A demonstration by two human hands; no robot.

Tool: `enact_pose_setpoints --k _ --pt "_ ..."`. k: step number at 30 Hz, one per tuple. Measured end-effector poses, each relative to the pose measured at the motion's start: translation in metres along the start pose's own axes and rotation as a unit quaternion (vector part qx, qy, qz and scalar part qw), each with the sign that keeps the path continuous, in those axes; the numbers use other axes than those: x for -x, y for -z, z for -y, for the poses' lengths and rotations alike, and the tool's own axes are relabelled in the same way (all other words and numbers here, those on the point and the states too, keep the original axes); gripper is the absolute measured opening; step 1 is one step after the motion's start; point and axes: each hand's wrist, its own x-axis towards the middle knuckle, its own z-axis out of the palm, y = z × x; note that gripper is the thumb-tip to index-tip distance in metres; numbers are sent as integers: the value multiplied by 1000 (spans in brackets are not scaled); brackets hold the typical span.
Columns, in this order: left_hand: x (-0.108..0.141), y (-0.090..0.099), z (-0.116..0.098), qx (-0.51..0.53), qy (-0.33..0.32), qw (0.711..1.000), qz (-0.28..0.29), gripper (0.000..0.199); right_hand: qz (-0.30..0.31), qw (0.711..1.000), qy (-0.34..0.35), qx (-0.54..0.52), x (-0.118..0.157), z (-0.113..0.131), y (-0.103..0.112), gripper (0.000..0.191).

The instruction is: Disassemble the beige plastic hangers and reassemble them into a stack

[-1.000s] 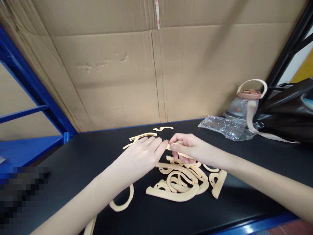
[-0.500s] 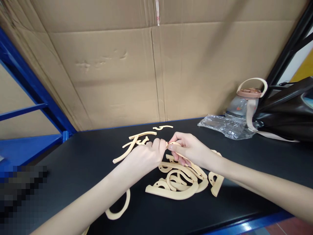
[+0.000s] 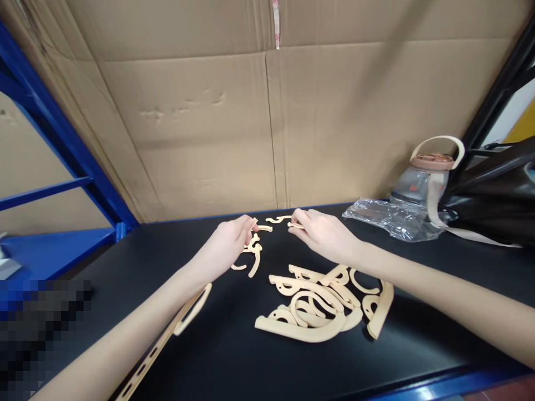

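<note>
My left hand [image 3: 228, 245] is closed on a small cream piece [image 3: 253, 224] whose tip sticks out past the fingers. Farther right, my right hand [image 3: 320, 231] pinches another cream piece [image 3: 295, 225]. The hands are apart. Small curved cream parts [image 3: 254, 262] lie beside and below my left fingers, and a thin curved one [image 3: 273, 220] lies between the hands toward the back. A pile of larger curved cream parts [image 3: 309, 333] sits below my right hand. Under my left forearm a long slotted cream part [image 3: 146, 365] shows, partly hidden.
A clear bottle with a strap [image 3: 422, 181] and crumpled clear plastic [image 3: 382, 218] stand at the back right beside a black bag [image 3: 493, 195]. Cardboard [image 3: 200, 133] rises behind the black table [image 3: 225, 356]. A blue frame [image 3: 62, 139] is at the left.
My hands have moved apart, the left one leftward and the right one up toward the back. More of the pile is uncovered, and the slotted part now shows under my left forearm.
</note>
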Motion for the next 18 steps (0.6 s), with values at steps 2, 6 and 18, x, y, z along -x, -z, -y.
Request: enact_pose_setpoints --k 2,6,18 --pt "-2 2 2 137 57 989 27 29 51 997 -7 -49 -13 -5 -11 22" --pt "-3 5 2 305 112 942 87 28 78 993 2 -89 -36 -10 -37 18" --pt "-8 9 -7 452 263 851 -43 8 83 939 -3 -333 -15 80 17 45"
